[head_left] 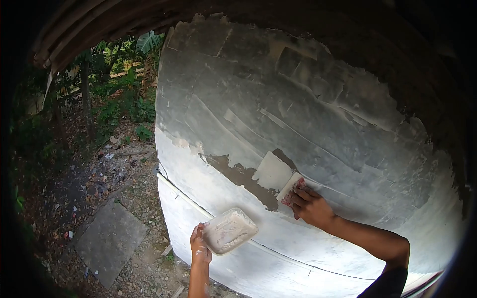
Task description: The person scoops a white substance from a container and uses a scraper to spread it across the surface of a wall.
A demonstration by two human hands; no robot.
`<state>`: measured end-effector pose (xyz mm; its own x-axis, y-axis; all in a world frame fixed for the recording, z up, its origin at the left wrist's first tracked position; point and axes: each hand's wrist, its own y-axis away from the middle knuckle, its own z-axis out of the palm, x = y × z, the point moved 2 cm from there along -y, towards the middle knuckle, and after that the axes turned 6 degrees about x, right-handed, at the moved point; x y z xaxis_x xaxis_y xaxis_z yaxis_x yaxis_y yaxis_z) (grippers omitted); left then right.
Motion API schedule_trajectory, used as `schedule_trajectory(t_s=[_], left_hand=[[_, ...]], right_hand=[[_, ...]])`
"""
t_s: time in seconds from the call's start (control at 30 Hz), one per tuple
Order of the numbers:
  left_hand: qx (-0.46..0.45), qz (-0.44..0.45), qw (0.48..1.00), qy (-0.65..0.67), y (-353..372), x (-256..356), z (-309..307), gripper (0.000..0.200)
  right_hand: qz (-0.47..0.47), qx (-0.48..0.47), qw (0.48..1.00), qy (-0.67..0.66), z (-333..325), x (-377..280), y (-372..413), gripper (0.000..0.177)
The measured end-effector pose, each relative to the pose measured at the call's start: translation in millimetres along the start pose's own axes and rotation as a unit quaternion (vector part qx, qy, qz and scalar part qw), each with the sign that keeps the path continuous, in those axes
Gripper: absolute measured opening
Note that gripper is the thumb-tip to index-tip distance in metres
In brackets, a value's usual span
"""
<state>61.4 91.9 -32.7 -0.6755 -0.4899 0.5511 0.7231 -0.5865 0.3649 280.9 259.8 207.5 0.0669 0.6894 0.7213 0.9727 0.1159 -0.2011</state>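
My left hand (199, 244) grips the near left edge of a shallow, whitish tray (231, 231) with pale paste smeared inside. My right hand (312, 206) is closed on a flat, pale spreader (289, 188) with reddish marks, pressed against the wall (238, 134). Just left of the spreader, a fresh patch of white paste (273, 171) lies over a bare brownish area (243, 180). Above it the wall is grey with streaks; below it the surface is white.
A pale pipe (186, 198) with a thin cable runs along the lower wall. To the left are stony ground, a flat grey slab (112, 241) and green plants (131, 97). A corrugated roof edge (89, 32) hangs overhead.
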Motion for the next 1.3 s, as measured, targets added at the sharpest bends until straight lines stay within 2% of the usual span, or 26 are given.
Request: schedule_trajectory(t_s=[0.03,0.13,0.2,0.27,0.33,0.4,0.5,0.53,0.6,0.63,0.67,0.7,0.83,0.93,1.0,1.1,1.17,1.2,1.27,1.3], left_hand=[[0.004,-0.010,1.000,-0.009,0,-1,5,0.029],[-0.028,-0.029,0.999,-0.014,-1,-10,18,0.030],[-0.038,-0.039,0.998,-0.017,-3,-19,21,0.030],[-0.048,-0.042,0.998,-0.020,-1,-20,26,0.030],[-0.060,-0.055,0.995,-0.051,11,-19,34,0.031],[-0.084,-0.069,0.992,-0.065,14,-24,34,0.032],[-0.125,-0.106,0.980,-0.112,23,-39,34,0.033],[-0.140,-0.124,0.972,-0.140,25,-43,35,0.033],[-0.165,-0.128,0.961,-0.183,29,-51,34,0.034],[-0.190,-0.130,0.947,-0.225,32,-52,33,0.035],[-0.186,-0.129,0.947,-0.230,35,-52,33,0.035],[-0.191,-0.136,0.941,-0.245,38,-53,33,0.038],[-0.187,-0.176,0.923,-0.286,53,-49,31,0.043],[-0.181,-0.205,0.911,-0.310,62,-46,28,0.044],[-0.208,-0.220,0.888,-0.347,69,-43,30,0.045],[-0.191,-0.210,0.890,-0.357,77,-45,31,0.037],[-0.181,-0.204,0.892,-0.361,80,-47,33,0.032],[-0.181,-0.187,0.899,-0.352,80,-48,33,0.029],[-0.179,-0.171,0.905,-0.346,79,-53,30,0.027],[-0.156,-0.145,0.918,-0.335,76,-55,27,0.026]], right_hand=[[0.008,-0.036,0.999,0.002,-8,-1,14,0.028],[0.037,-0.034,0.998,-0.021,-24,-3,57,0.034],[0.039,-0.045,0.998,-0.007,-36,-4,81,0.029],[0.037,-0.065,0.996,-0.056,-40,-9,108,0.027],[0.102,-0.061,0.981,-0.156,-59,-23,116,0.041],[0.218,-0.045,0.934,-0.278,-65,-45,115,0.053],[0.390,0.017,0.789,-0.475,-58,-90,106,0.062],[0.401,0.041,0.759,-0.512,-47,-107,103,0.047],[0.423,0.072,0.706,-0.564,-31,-136,92,0.033],[0.434,0.067,0.699,-0.565,-26,-143,89,0.032],[0.444,0.061,0.693,-0.565,-22,-149,87,0.031],[0.442,0.098,0.688,-0.567,-18,-155,86,0.031],[0.451,0.090,0.657,-0.597,-10,-157,80,0.033],[0.423,0.044,0.668,-0.610,2,-157,82,0.033],[0.411,0.031,0.662,-0.625,9,-161,82,0.029],[0.390,0.028,0.663,-0.639,18,-166,85,0.025],[0.357,0.094,0.693,-0.619,17,-166,85,0.022],[0.360,0.094,0.689,-0.622,14,-164,84,0.022],[0.338,0.016,0.741,-0.580,6,-164,82,0.021],[0.340,0.016,0.738,-0.582,7,-168,83,0.021]])
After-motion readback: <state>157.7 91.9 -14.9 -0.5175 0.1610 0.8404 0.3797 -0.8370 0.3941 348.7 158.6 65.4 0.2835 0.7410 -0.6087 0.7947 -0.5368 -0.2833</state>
